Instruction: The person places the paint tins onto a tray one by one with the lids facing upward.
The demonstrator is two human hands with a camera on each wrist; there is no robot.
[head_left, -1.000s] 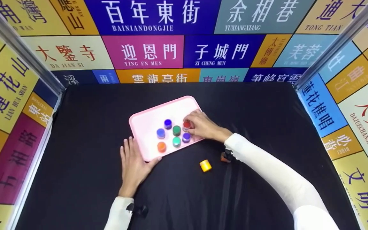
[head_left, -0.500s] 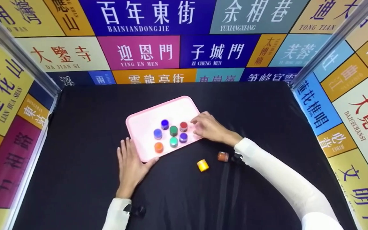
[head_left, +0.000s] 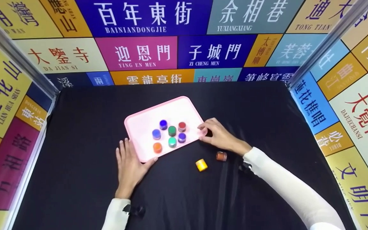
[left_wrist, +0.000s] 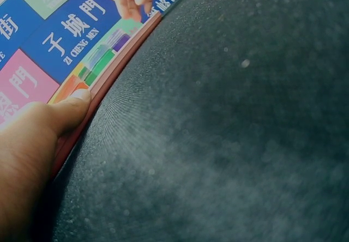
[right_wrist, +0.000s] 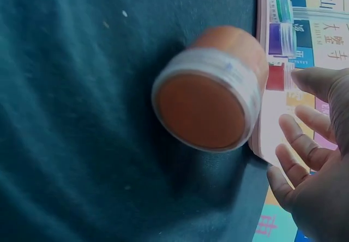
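Observation:
A pale pink tray point(head_left: 158, 111) lies tilted on the black cloth, bearing several small paint jars, among them a red jar point(head_left: 182, 126), a green jar point(head_left: 172, 131) and an orange jar point(head_left: 157, 147). Against the tray's left near corner rests my left hand point(head_left: 129, 166), fingers straight along the side and thumb on the near rim. My right hand point(head_left: 220, 135) is at the right corner, its fingers loosely bent and holding nothing. Below that hand a brown paint jar point(head_left: 221, 156) lies on its side, large in the right wrist view. Left of it is a yellow jar point(head_left: 201, 165).
Sign-covered panels point(head_left: 139, 52) wall in the back and both sides of the black cloth point(head_left: 251, 105). Within the tray, a violet jar point(head_left: 182, 137) and a mint jar point(head_left: 172, 142) stand near the front rim, with bare tray behind the jars.
My right hand has let go of the red jar and drawn back right to the tray's corner, leaving the jar standing on the tray. The left hand stays at its corner.

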